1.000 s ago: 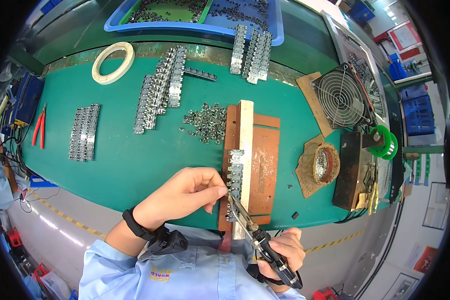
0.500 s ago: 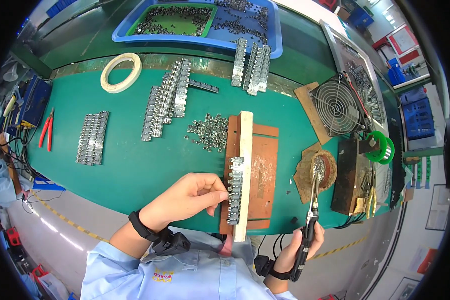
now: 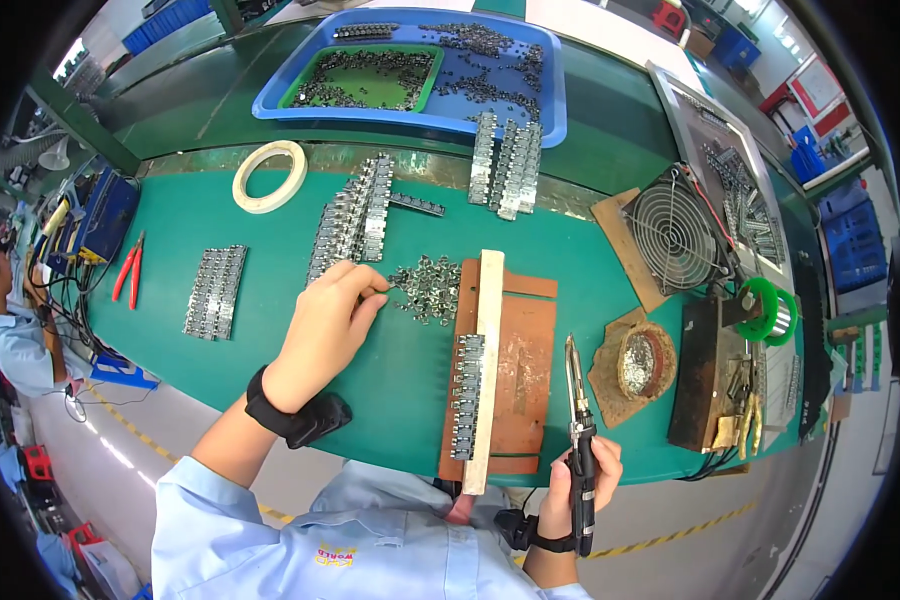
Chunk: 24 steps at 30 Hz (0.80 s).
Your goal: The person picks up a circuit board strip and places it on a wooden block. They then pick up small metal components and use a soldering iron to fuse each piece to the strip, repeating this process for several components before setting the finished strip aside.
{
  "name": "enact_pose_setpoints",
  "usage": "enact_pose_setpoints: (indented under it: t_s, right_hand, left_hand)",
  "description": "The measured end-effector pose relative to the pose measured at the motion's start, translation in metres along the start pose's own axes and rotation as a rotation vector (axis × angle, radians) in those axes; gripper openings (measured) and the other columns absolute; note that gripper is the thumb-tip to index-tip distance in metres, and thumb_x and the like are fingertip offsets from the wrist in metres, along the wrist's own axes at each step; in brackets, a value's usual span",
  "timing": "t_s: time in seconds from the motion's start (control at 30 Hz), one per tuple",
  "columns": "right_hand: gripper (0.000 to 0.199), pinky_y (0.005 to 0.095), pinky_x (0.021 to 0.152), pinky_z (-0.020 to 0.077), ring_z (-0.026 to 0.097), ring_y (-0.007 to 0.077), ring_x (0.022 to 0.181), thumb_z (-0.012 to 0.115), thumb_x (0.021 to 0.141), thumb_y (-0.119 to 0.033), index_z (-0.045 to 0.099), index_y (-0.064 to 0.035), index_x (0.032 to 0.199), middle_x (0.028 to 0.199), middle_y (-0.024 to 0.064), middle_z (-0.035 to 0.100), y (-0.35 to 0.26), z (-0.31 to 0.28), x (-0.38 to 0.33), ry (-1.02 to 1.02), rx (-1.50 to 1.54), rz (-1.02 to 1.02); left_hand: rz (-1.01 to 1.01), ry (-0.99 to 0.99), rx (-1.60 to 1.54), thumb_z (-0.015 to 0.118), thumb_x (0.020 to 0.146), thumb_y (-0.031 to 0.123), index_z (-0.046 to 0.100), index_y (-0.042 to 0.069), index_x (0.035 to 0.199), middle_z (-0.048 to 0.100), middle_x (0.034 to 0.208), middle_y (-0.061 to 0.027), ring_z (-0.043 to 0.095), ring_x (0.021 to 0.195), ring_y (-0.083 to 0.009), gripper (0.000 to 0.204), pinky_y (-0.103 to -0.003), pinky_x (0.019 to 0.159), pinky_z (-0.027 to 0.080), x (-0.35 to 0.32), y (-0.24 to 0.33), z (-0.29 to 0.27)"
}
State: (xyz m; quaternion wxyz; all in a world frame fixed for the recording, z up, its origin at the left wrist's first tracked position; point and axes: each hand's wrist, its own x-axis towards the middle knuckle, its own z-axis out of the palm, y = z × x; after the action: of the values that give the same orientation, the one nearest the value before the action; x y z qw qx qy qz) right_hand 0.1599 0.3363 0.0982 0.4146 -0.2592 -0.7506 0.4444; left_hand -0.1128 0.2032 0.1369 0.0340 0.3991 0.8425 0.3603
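Note:
My left hand (image 3: 332, 322) is at the left edge of a pile of small shiny metal parts (image 3: 432, 288), thumb and fingertips pinched together. Whether a part sits between them is too small to tell. In my right hand (image 3: 595, 475) is a soldering iron (image 3: 581, 440) with a black handle, its tip pointing up and away from me. Between my hands, a strip of small circuit boards (image 3: 467, 395) lies along the left side of a pale wooden bar (image 3: 488, 330) on a reddish-brown base plate (image 3: 525, 345). The iron's tip is to the right of this plate, apart from it.
Right of the iron stand a round tip-cleaning pot (image 3: 645, 362), a fan (image 3: 673, 230) and a green solder spool (image 3: 767, 312). Finished-looking board strips (image 3: 215, 292), red-handled pliers (image 3: 129, 268) and a tape roll (image 3: 269, 178) lie left. A blue tray (image 3: 410, 125) is at the back.
My left hand has moved from the board strip up and left to the metal parts. My right hand has drawn the iron out of the cleaning pot toward the left.

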Motion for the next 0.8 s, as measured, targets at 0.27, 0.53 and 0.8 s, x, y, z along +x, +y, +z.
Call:
enact_pose_setpoints:
  t_s: [0.27, 0.53, 0.8]
  right_hand:
    - [0.041, 0.0233, 0.058, 0.0404, 0.046, 0.0126, 0.066, 0.065, 0.076, -0.017, 0.044, -0.0035, 0.110, 0.099, 0.0108, 0.044, 0.005, -0.003, 0.003, -0.037, -0.027, -0.042]
    - [0.040, 0.0240, 0.062, 0.0406, 0.047, 0.0124, 0.069, 0.065, 0.076, -0.014, 0.045, -0.0037, 0.109, 0.099, 0.0099, 0.045, 0.002, -0.001, 0.003, -0.016, -0.042, -0.033]
    - [0.040, 0.0242, 0.064, 0.0403, 0.047, 0.0123, 0.070, 0.066, 0.076, -0.015, 0.045, -0.0038, 0.108, 0.098, 0.0093, 0.045, -0.001, 0.002, 0.004, 0.001, -0.021, 0.004]
  left_hand:
    - [-0.135, -0.099, -0.037, 0.058, 0.077, -0.002, 0.055, 0.000, 0.083, 0.055, 0.074, -0.0065, 0.053, 0.060, -0.0123, 0.008, -0.025, 0.052, 0.041, -0.004, 0.020, -0.011]
    - [-0.468, -0.361, -0.793, 0.058, 0.082, 0.003, 0.057, -0.001, 0.089, 0.059, 0.079, -0.0029, 0.056, 0.067, -0.0093, 0.008, -0.022, 0.063, 0.045, -0.047, 0.049, -0.012]
    - [-0.670, -0.460, -1.150, 0.059, 0.082, 0.006, 0.058, -0.001, 0.091, 0.061, 0.084, -0.0056, 0.059, 0.073, -0.0118, 0.011, -0.024, 0.070, 0.047, -0.060, 0.051, 0.008]
